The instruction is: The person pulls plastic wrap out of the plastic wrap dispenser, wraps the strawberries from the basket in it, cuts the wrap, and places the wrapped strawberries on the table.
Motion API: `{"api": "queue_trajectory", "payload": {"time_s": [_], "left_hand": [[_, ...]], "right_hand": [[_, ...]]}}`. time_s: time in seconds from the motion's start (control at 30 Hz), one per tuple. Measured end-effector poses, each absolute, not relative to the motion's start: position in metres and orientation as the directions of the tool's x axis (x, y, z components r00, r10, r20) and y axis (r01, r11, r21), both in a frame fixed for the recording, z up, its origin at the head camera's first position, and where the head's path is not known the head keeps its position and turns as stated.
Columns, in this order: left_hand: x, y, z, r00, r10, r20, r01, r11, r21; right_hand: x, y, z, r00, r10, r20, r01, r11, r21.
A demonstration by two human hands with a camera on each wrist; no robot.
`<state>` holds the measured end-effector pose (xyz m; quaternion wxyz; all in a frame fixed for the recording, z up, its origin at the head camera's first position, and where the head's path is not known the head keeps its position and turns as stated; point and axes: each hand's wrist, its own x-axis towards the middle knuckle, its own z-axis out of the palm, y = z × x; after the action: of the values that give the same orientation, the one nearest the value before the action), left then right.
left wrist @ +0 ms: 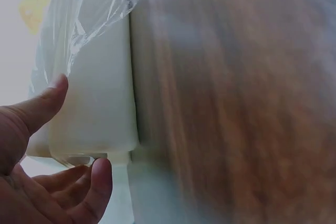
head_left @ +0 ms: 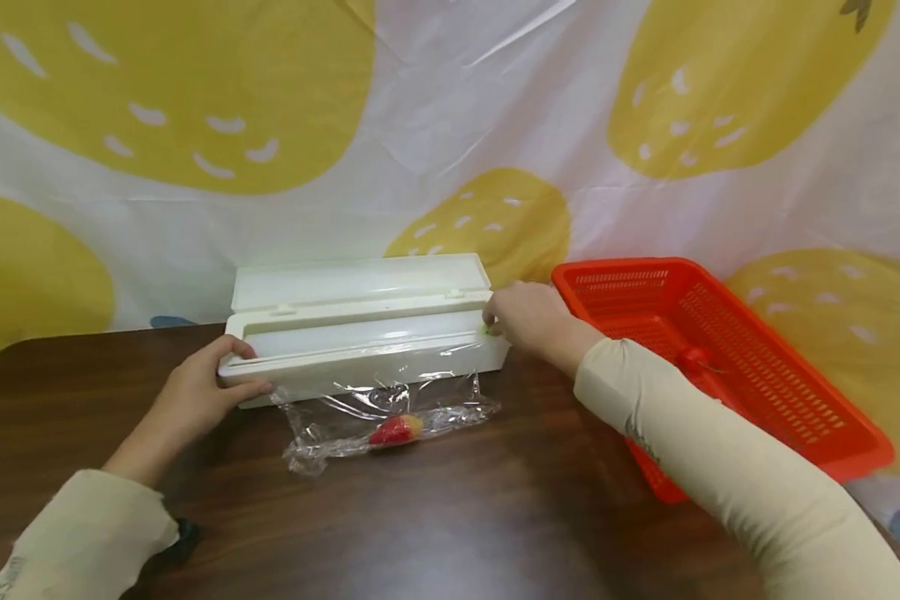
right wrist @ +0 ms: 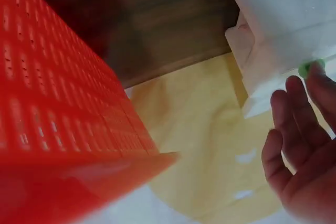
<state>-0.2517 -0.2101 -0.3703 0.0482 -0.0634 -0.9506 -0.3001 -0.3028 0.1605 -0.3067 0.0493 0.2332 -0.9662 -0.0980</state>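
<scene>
Steadying the white box (head_left: 307,377) with our left hand (head_left: 195,387), whose thumb and fingers grip its end, we pinch the green knob (right wrist: 310,67) in our right hand (head_left: 528,315) at the opposite end, while the clear wrap (head_left: 318,446) drapes over the front edge and encloses a red-and-yellow fruit (head_left: 396,429) between and nearer to us than both hands. For a clean cut, we judge it best to brace the box firmly, hold the wrap taut, and draw the knob smoothly from right hand towards left.
</scene>
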Motion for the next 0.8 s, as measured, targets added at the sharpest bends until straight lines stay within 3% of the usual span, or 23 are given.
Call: {"api": "queue_trajectory", "payload": {"time_s": [0.23,0.37,0.6,0.73,0.8], "left_hand": [[-0.251,-0.211,-0.377,-0.992,0.095,0.088,0.128,0.805,0.579],[-0.246,-0.214,-0.378,-0.994,0.06,0.088,0.1,0.811,0.577],[-0.246,-0.214,-0.376,-0.993,0.057,0.105,0.108,0.804,0.584],[-0.246,-0.211,-0.377,-0.992,0.073,0.104,0.121,0.799,0.589],[-0.247,-0.21,-0.378,-0.992,0.088,0.095,0.127,0.799,0.587]], "right_hand": [[-0.312,0.158,-0.306,-0.934,-0.346,-0.092,-0.333,0.934,-0.132],[-0.321,0.154,-0.305,-0.94,-0.306,-0.152,-0.264,0.933,-0.245],[-0.332,0.165,-0.31,-0.977,-0.173,-0.126,-0.13,0.948,-0.292],[-0.32,0.163,-0.32,-0.973,-0.196,-0.12,-0.162,0.955,-0.247],[-0.305,0.155,-0.326,-0.977,-0.213,-0.019,-0.207,0.966,-0.152]]}}
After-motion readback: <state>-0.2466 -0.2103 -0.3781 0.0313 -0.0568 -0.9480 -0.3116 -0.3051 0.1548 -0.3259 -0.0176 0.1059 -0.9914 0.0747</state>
